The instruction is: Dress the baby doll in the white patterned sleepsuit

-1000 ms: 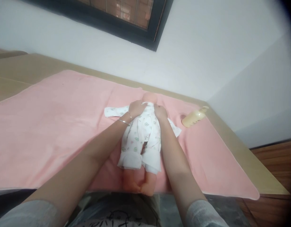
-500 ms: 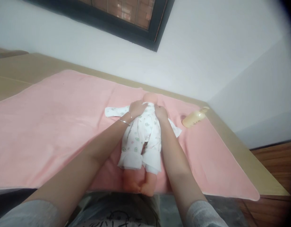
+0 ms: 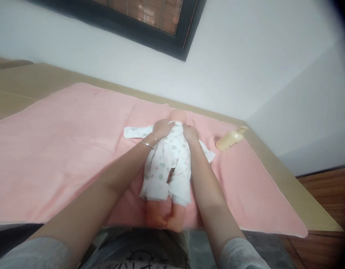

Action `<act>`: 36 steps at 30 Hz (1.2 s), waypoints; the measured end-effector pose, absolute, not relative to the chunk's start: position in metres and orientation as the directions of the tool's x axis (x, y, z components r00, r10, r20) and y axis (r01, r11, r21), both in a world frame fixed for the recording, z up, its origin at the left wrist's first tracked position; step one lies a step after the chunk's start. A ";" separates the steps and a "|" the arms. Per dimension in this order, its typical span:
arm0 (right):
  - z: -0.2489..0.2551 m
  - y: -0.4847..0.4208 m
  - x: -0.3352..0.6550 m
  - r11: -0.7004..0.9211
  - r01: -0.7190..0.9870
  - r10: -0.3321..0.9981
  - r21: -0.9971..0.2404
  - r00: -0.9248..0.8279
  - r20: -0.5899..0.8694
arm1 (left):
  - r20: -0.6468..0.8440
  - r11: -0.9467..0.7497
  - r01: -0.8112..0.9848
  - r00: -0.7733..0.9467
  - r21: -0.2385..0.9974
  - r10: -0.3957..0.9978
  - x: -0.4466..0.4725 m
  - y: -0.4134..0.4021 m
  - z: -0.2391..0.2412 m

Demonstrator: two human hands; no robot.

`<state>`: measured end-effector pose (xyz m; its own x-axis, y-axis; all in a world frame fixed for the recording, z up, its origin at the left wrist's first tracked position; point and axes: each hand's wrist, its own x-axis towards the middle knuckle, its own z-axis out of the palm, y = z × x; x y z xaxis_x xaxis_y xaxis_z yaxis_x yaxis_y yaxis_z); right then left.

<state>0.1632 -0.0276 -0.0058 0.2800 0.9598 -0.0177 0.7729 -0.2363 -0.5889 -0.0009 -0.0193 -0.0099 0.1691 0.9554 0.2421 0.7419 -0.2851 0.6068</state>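
A baby doll (image 3: 178,218) lies with its bare feet toward me and its head at the far end. It wears a white outfit (image 3: 175,145) with a small green leaf print and sheer ruffled cuffs at the legs. My left hand (image 3: 162,129), with a silver bangle at the wrist, is closed round one side of the doll's upper body, thumb on the chest. On the other side my right hand (image 3: 191,132) grips at the same height. The fingers of both hands are partly hidden. One long sleeve stretches out to the left; white cloth sticks out beyond my right forearm.
A pale yellow pump bottle (image 3: 231,140) lies on its side to the right of the doll. The pink blanket (image 3: 63,149) covers much of the yellowish tabletop (image 3: 315,209). Behind it stand a white wall (image 3: 231,67) and a dark-framed window (image 3: 180,41).
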 end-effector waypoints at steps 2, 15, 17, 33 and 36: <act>-0.005 -0.028 0.163 -0.238 0.769 0.959 -0.593 0.283 -0.017 | 0.239 -0.283 0.743 0.170 0.606 0.956 -0.001 -0.019 -0.010; -0.003 -0.030 0.162 -0.230 0.767 0.962 -0.599 0.274 -0.019 | 0.232 -0.278 0.745 0.168 0.607 0.958 -0.001 -0.020 -0.009; -0.004 -0.030 0.162 -0.231 0.766 0.961 -0.600 0.277 -0.017 | 0.237 -0.283 0.746 0.172 0.603 0.956 -0.001 -0.020 -0.009; -0.002 -0.032 0.162 -0.229 0.766 0.961 -0.600 0.278 -0.012 | 0.262 -0.294 0.749 0.166 0.594 0.951 -0.001 -0.018 -0.011; -0.004 -0.030 0.163 -0.218 0.768 0.961 -0.601 0.275 0.003 | 0.263 -0.294 0.749 0.164 0.594 0.951 -0.001 -0.018 -0.012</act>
<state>0.1626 -0.0297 -0.0041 0.2752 0.9614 0.0025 0.7685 -0.2184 -0.6014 -0.0011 -0.0179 -0.0115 0.1637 0.9507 0.2635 0.7492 -0.2936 0.5938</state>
